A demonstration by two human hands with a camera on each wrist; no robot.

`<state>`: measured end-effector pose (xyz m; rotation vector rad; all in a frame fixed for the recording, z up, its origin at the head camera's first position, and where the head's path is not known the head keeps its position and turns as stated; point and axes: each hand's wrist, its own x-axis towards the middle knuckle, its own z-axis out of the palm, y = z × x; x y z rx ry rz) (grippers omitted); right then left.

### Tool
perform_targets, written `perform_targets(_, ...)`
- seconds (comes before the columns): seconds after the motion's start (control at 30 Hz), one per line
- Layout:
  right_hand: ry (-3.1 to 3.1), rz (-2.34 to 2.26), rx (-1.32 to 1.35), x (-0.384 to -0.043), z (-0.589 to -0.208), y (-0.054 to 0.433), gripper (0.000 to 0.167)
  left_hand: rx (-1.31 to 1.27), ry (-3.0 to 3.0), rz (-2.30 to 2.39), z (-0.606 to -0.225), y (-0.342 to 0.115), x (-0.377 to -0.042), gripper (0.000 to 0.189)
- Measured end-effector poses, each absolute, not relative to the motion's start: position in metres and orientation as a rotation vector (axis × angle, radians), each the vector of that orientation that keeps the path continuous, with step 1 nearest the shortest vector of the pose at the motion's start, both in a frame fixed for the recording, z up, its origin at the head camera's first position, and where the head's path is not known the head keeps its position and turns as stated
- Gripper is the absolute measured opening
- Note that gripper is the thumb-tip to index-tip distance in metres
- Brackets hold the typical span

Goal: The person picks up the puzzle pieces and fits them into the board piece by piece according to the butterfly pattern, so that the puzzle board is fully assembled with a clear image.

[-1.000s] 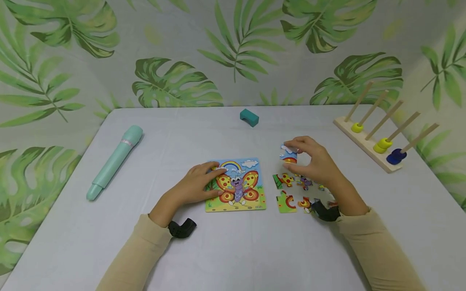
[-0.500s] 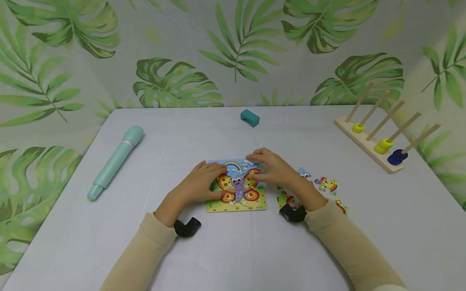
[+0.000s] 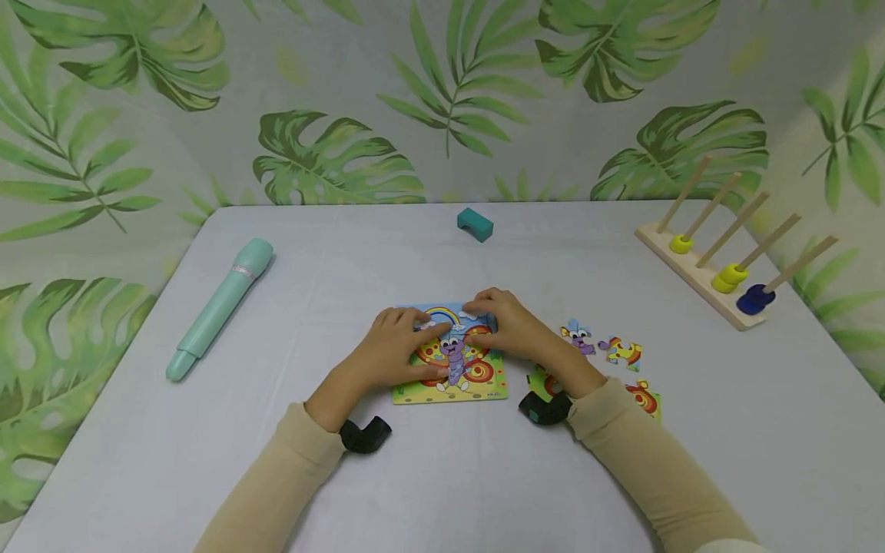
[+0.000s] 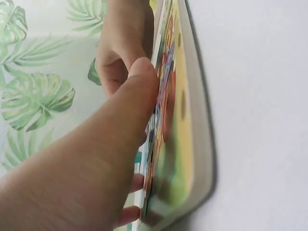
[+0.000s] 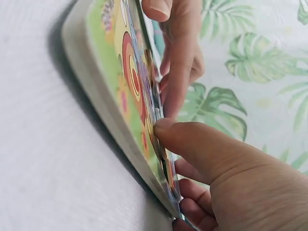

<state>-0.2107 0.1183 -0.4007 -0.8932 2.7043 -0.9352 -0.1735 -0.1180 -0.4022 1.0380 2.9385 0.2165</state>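
Note:
A butterfly jigsaw board (image 3: 449, 395) lies flat before me, its picture showing a rainbow and red-yellow wings. My left hand (image 3: 387, 349) rests over its left side, thumb and fingers extended across the picture. At the upper right of the board, my right hand (image 3: 512, 326) pinches a sky-blue puzzle piece (image 3: 482, 321) between thumb and fingers, close over the picture. In the right wrist view the right thumb (image 5: 187, 137) presses near the board's surface, and the left hand (image 5: 180, 57) reaches in beyond it.
Loose puzzle pieces (image 3: 624, 353) lie right of the board, some hidden by the right forearm. A teal arch block (image 3: 475, 223) sits at the back. On the left is a mint-green toy microphone (image 3: 220, 311); on the right, a peg stacker (image 3: 701, 276) with yellow and blue rings.
My right hand has carried the puzzle piece left from the loose pieces onto the board's upper right, then settled slightly lower. The left hand has slid a little to the right over the picture.

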Motion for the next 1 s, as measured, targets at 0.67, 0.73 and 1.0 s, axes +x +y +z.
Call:
perform_targets(0.67,2.674,-0.989,-0.89,-0.212,-0.403,0.121,0.05,1.16,2.867,0.433,-0.411,-0.106,-0.176,0.064)
perform_targets(0.73,2.659,-1.004,-0.89,-0.212,-0.403,0.122,0.05,1.157,2.871,0.393,-0.411,-0.105,-0.176,0.061)
perform_targets(1.0,2.608,-1.024,-0.863,-0.213,-0.403,0.125,0.043,1.13,2.889,0.356,-0.409,-0.103,-0.174,0.059)
